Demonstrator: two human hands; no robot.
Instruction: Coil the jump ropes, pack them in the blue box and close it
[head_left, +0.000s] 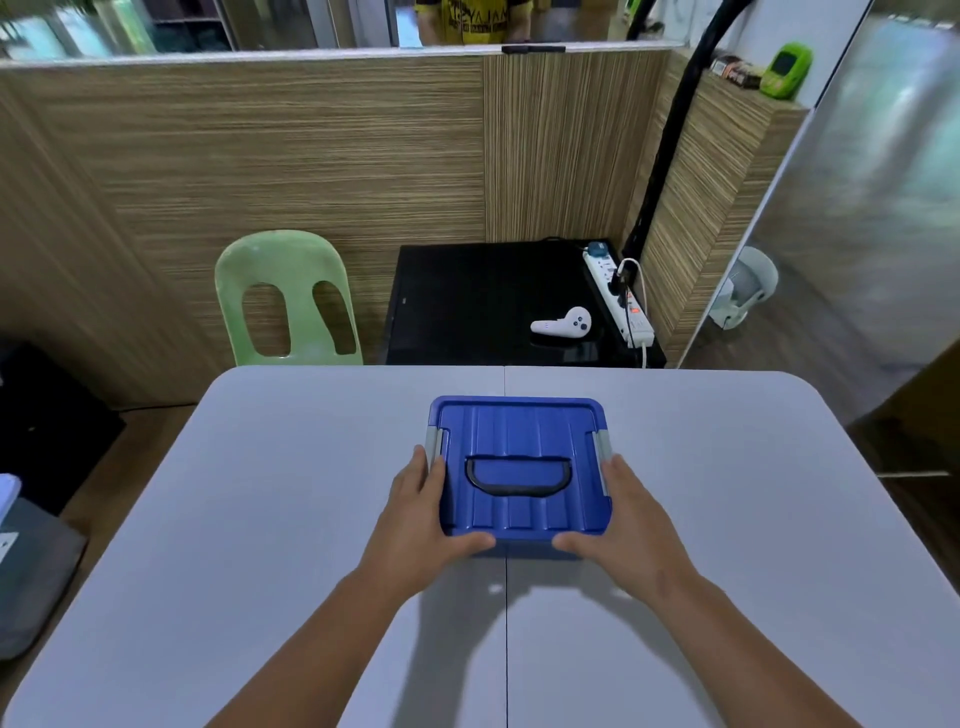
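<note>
The blue box (519, 431) sits on the grey table (260, 519) with its ribbed lid on and a black handle (518, 478) lying flat on top. Grey latches (434, 441) show at both sides of the lid. My left hand (421, 512) holds the box's near left corner, fingers along the left side and thumb across the front edge. My right hand (623, 519) mirrors it at the near right corner. No jump ropes are in view.
A green plastic chair (285, 296) stands behind the table's far left. A black low stand (483, 301) behind the table carries a white controller (563, 325) and a power strip (621, 296). Wood-grain partitions wall the area.
</note>
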